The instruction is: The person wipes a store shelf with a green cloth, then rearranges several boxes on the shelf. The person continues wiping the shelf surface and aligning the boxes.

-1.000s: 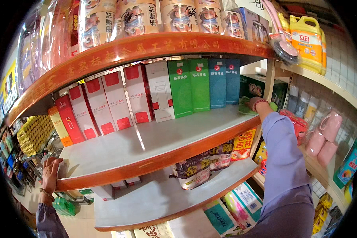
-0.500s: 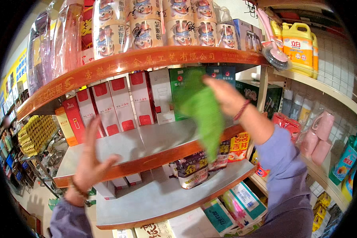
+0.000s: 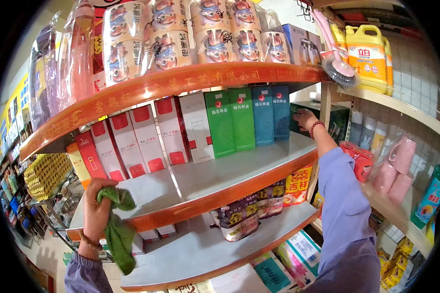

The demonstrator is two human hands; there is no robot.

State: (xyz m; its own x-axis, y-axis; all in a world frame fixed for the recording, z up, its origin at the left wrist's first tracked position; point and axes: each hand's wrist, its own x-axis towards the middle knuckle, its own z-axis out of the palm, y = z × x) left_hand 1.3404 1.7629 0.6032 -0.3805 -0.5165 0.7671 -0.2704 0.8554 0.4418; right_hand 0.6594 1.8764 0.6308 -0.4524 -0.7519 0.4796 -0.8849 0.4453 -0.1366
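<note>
Low at the left of the frame, the left hand [image 3: 96,210] has its fingers closed around a crumpled green cloth [image 3: 120,237], which hangs down past the orange front edge of the grey shelf [image 3: 205,173]. Right of centre, the right hand [image 3: 306,120] reaches in by the blue boxes [image 3: 264,119], before a dark green box [image 3: 338,126]; whether its fingers grip or touch anything, I cannot tell. Across the middle of the frame, white-and-red boxes [image 3: 144,139], green boxes [image 3: 220,124] and the blue ones stand in a row at the shelf's back.
</note>
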